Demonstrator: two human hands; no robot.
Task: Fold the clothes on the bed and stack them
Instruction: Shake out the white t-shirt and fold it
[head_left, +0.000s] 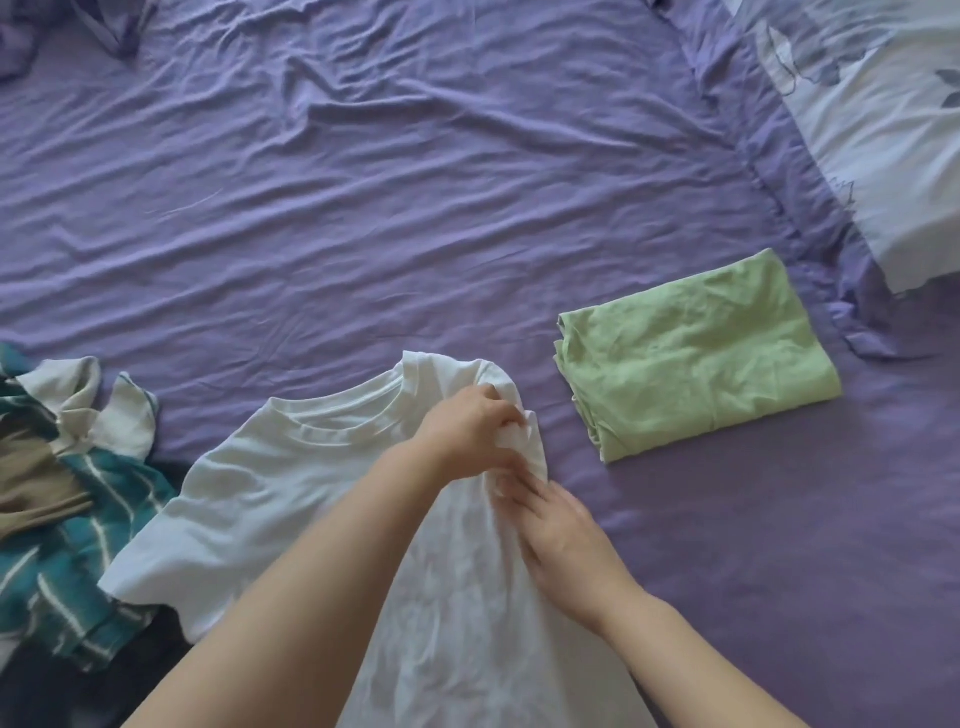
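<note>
The white T-shirt (291, 499) lies at the bed's (415, 208) near edge; the left hand (470, 426) pinches its right sleeve; the right hand (558, 540) presses flat, fingers straight; a folded green garment (696, 358) lies beside it.

A bedroom in a home is shown. The view is filled by a bed (415, 182) covered with a wrinkled purple sheet (322, 249). A pillow (883, 130) in a pale, leaf-printed case with a purple frill is seen at the upper right. Household clothing is spread over the bed: a folded green garment (696, 358), a white T-shirt (270, 493) and a loose heap of striped teal and brown clothes (57, 499).
</note>
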